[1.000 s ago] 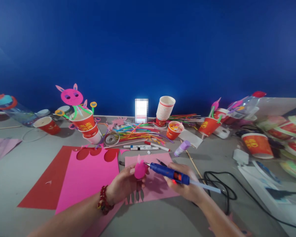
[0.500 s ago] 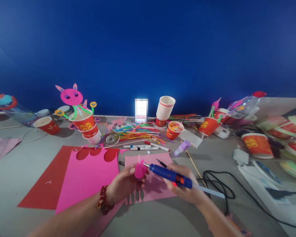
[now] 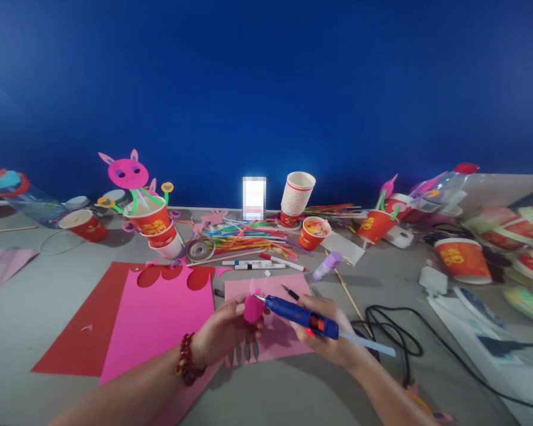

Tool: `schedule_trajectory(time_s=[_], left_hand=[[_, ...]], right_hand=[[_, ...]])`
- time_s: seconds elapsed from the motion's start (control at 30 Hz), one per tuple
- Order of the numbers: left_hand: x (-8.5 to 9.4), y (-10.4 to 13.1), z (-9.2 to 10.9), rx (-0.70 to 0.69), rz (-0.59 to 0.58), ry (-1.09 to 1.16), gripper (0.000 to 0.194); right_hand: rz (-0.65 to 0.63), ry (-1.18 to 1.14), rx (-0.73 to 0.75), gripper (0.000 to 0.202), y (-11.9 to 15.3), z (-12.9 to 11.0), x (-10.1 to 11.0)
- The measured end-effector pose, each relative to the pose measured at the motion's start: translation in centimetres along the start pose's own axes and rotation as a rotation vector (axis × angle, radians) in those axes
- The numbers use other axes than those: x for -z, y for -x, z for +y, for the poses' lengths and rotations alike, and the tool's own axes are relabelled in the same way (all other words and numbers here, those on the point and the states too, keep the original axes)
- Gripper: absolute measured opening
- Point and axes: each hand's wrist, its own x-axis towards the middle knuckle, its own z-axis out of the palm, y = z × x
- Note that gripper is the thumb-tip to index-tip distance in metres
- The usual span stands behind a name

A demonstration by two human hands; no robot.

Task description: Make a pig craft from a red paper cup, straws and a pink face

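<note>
Head view is showing the left hand (image 3: 222,328) with fingers pinched on a pink cutout (image 3: 253,310) over the pale-pink sheet (image 3: 288,344), while the right hand (image 3: 334,350) is gripping a glue gun (image 3: 295,312), nozzle (image 3: 259,297) pointing at the cutout, so a wobble risks dripping hot glue onto nearby fingers.

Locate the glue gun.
Right of centre in the head view, the glue gun is in the right hand, aimed toward the pink cutout in the left hand.
</note>
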Motion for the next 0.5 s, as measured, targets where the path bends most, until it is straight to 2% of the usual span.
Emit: schedule_trajectory(time_s=[0.3,0.5], left_hand=[[0.10,-0.03,-0.10,-0.009,0.007,0.021,0.027],[-0.18,-0.03,0.12,-0.006,-0.010,0.003,0.033]], right_hand=[[-0.025,0.003,-0.013,0.017,0.18,0.01,-0.01],[0.016,-0.024,-0.011,0.019,0.10,-0.04,-0.08]])
